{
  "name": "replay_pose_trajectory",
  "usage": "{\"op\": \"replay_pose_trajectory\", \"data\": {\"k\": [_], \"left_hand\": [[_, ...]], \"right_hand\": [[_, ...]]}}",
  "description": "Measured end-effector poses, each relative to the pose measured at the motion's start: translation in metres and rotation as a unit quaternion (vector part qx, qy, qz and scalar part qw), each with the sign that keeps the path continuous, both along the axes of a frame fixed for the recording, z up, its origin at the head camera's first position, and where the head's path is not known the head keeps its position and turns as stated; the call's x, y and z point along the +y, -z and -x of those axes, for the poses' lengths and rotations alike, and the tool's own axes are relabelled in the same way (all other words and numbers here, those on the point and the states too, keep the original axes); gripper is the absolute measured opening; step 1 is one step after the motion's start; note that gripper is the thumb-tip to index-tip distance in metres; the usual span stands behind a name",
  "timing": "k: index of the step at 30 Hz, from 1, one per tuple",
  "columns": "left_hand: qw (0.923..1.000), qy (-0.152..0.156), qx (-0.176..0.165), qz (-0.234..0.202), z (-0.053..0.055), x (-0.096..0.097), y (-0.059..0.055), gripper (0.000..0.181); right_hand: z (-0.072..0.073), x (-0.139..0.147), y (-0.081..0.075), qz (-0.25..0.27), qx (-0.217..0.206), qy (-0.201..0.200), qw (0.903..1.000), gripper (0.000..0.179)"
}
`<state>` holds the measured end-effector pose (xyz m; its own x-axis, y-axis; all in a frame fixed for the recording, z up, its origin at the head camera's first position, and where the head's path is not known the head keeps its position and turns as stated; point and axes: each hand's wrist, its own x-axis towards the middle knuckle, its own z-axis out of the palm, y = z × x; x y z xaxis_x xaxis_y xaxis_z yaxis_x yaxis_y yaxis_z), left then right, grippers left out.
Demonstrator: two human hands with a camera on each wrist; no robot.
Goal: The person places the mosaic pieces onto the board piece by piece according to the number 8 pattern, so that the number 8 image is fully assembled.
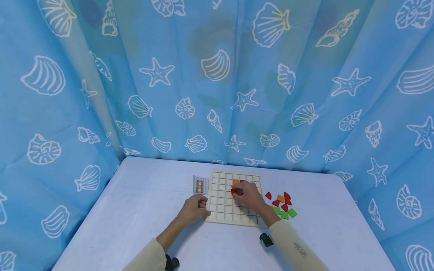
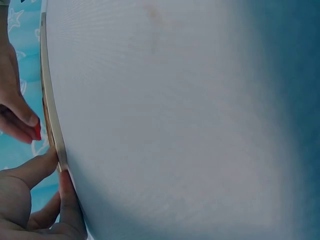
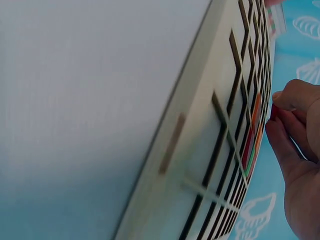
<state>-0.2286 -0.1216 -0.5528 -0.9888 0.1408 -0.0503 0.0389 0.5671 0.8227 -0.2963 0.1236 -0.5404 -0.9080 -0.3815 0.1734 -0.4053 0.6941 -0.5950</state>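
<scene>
A wooden grid board (image 1: 220, 207) with square cells lies on the table. My left hand (image 1: 193, 210) pinches its near left edge; in the left wrist view the thumb (image 2: 47, 162) is on one face and a finger on the other. Over the board's middle, my right hand (image 1: 250, 196) holds a small red piece (image 1: 233, 191) between thumb and fingertips. That red piece (image 2: 37, 131) also shows in the left wrist view, above the board's edge. An orange square (image 1: 236, 181) sits in the grid just beyond the fingers; the right wrist view shows red, orange and green pieces in the cells, partly hidden in the head view.
Right of the board lie loose pieces: several red rounded wedges (image 1: 268, 195), an orange square (image 1: 280, 198) and green squares (image 1: 292, 213). A patterned card (image 1: 195, 185) with a coloured grid stands at the board's left. A blue shell-print curtain (image 1: 217, 113) surrounds the white table (image 1: 135, 195).
</scene>
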Motion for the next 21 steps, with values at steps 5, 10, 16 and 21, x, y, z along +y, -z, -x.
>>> {"op": "replay_pose_trajectory", "data": {"k": [5,10,16,21], "left_hand": [[1.0000,0.001,0.000,0.001,0.000,0.001,0.001,0.045],[1.0000,-0.005,-0.003,-0.002,0.001,0.001,0.001,0.044],[0.9999,-0.009,-0.011,-0.003,0.002,0.001,0.002,0.043],[0.9999,-0.007,-0.012,-0.006,0.001,0.001,0.001,0.043]], "right_hand": [[-0.005,-0.009,0.000,-0.021,-0.001,-0.016,0.9996,0.033],[-0.007,-0.015,0.001,-0.053,0.006,-0.011,0.9985,0.034],[-0.005,-0.019,0.001,-0.066,0.001,-0.008,0.9978,0.036],[-0.002,-0.021,-0.001,-0.071,-0.015,-0.016,0.9973,0.036]]}}
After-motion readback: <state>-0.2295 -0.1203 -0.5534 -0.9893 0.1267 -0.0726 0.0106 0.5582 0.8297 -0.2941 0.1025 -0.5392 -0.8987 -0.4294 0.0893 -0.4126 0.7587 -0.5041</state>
